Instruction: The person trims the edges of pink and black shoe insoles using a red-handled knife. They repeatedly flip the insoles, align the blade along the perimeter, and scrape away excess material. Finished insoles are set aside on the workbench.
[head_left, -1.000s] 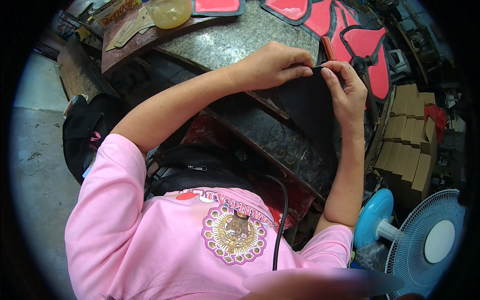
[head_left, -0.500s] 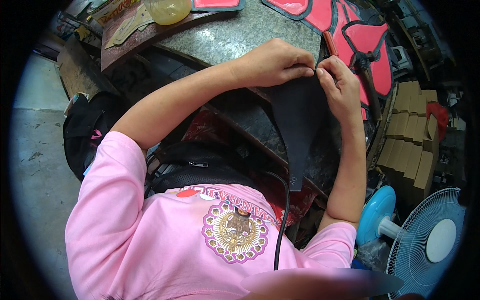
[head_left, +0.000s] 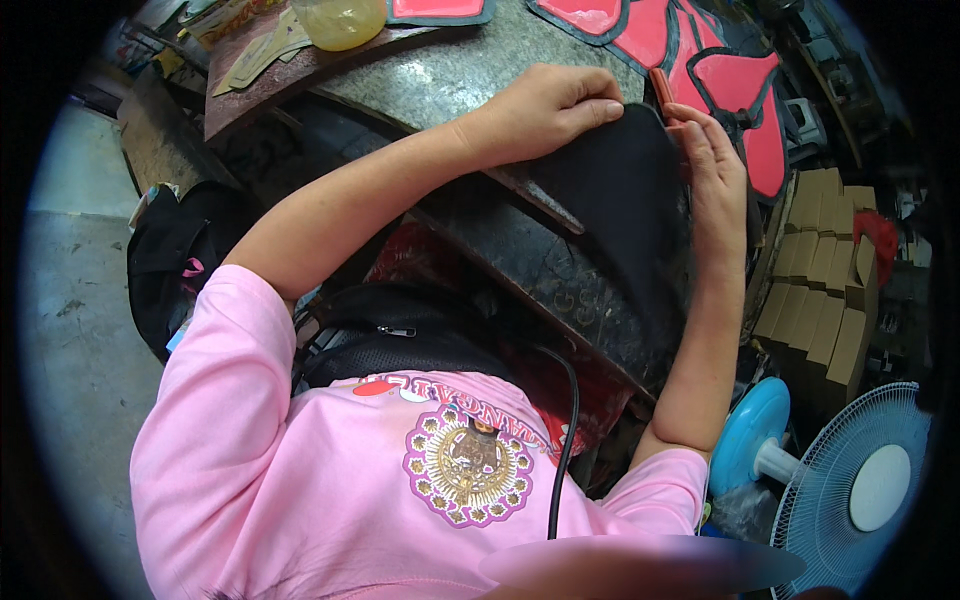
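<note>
A dark, thin, flexible sheet hangs over the near edge of the workbench, its lower part blurred. At the sheet's top edge, my left hand is closed in a pinch, thumb against the fingers. To its right, my right hand is beside the sheet's right edge with fingers loosely extended; whether they touch the sheet is unclear. A red handle lies just beyond the right fingers. A hammer's dark head shows behind that hand, which hides most of its handle.
Pink padded pieces with dark borders lie on the grey stone slab. A jar of yellowish liquid stands at far left by card cutouts. Right are stacked brown cartons and a fan; a black cable hangs before me.
My right hand has let go of the pinch beside my left hand and moved right. The left hand has risen slightly, and the dark sheet has swung up and right.
</note>
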